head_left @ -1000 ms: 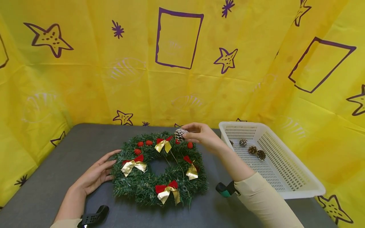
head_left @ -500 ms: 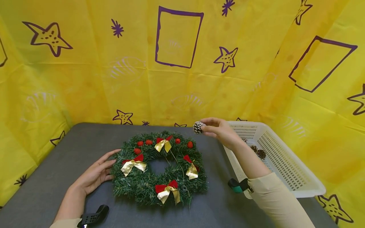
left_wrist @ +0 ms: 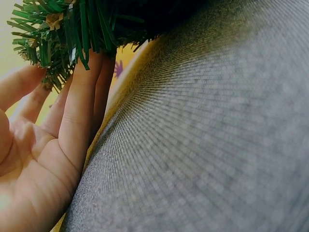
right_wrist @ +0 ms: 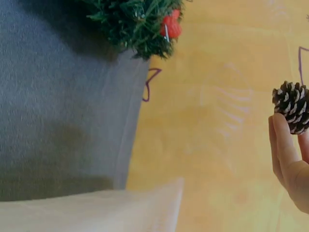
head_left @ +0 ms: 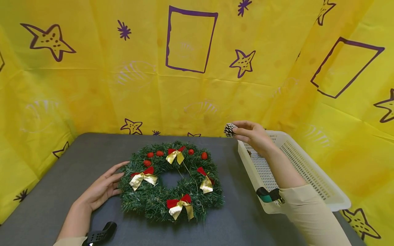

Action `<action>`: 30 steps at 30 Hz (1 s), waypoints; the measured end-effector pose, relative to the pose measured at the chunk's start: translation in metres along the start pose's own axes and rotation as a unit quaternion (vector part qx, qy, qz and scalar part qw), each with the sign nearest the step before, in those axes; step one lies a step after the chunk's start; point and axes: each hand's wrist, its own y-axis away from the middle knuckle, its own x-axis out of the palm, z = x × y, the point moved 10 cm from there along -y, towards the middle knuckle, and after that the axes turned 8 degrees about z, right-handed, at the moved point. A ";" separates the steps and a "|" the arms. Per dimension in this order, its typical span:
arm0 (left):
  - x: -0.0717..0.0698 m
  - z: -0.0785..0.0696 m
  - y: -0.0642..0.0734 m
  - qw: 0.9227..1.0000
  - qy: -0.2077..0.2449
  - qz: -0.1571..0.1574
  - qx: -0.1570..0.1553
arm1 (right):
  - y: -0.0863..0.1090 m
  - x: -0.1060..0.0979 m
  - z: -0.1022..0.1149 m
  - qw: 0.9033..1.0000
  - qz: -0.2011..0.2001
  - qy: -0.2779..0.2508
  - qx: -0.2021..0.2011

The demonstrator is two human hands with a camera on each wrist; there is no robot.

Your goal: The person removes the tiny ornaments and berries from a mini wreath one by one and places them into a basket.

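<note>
A green tinsel wreath (head_left: 144, 201) lies on the table, dressed with gold-and-red bows (head_left: 180, 206) and several red berries (head_left: 204, 155). My left hand (head_left: 100, 189) touches its left edge; in the left wrist view the fairly straight fingers (left_wrist: 79, 113) reach the greenery, which hides their tips. Over the far left corner of the white basket, my right hand (head_left: 253, 136) pinches a white-tipped pine cone (head_left: 229, 130) between thumb and fingers. That pine cone also shows at the right edge of the right wrist view, held at the fingertips, clear of wreath and basket.
The white perforated plastic basket (head_left: 333, 201) stands on the grey table (head_left: 101, 150) right of the wreath. My right forearm covers much of its inside; a small brown piece (head_left: 249, 152) shows near its left wall. A yellow patterned cloth (head_left: 197, 102) hangs behind and at both sides.
My right hand has carried the pine cone rightward and slightly up, from above the wreath's upper right to the basket's far corner. My left hand and the wreath have stayed put.
</note>
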 end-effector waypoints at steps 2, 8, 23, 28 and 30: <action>0.000 0.000 0.000 1.000 0.004 0.000 0.001 | 0.002 -0.004 0.002 1.000 -0.002 -0.007 -0.003; 0.001 0.000 0.001 1.000 0.015 0.001 0.006 | 0.009 -0.021 0.002 1.000 -0.009 -0.019 -0.003; 0.002 -0.001 0.001 1.000 0.010 -0.004 0.000 | 0.038 -0.077 -0.013 0.987 -0.038 -0.151 -0.040; 0.001 -0.001 0.001 1.000 0.006 -0.006 -0.002 | 0.043 -0.093 -0.027 0.987 -0.052 -0.151 -0.029; 0.001 0.000 0.001 1.000 0.004 -0.006 -0.004 | 0.044 -0.098 -0.035 0.986 -0.059 -0.152 -0.020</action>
